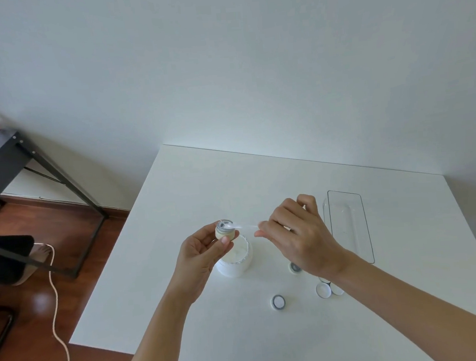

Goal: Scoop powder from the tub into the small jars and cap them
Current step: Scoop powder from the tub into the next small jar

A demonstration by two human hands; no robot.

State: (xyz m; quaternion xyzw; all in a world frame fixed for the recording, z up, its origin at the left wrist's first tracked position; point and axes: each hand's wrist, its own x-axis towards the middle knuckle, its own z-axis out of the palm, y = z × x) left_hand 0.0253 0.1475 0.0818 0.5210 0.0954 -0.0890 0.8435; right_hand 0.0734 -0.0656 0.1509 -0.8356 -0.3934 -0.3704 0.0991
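On the white tabletop [192, 195] stands an open, round white plastic tub [235, 259] with white powder inside; everything else is placed by it. The left hand [201, 254] holds a small, pale, powder-filled glass jar [224, 230] raised just above and left of the tub, its fingers [225, 240] pinching the jar's sides, mouth up. The right hand [298, 235], to the right of the tub, pinches the handle of a clear plastic spoon [241, 225] between its fingers; the spoon's bowl rests at the jar's mouth. Right of the tub and partly hidden under the right wrist sits another small jar [295, 267]. Nearer the person, right of the tub, lies a round white cap with a grey liner [278, 302], and further right two more white caps [323, 290] lie together. A clear rectangular plastic tray [348, 225] lies well right of the tub.
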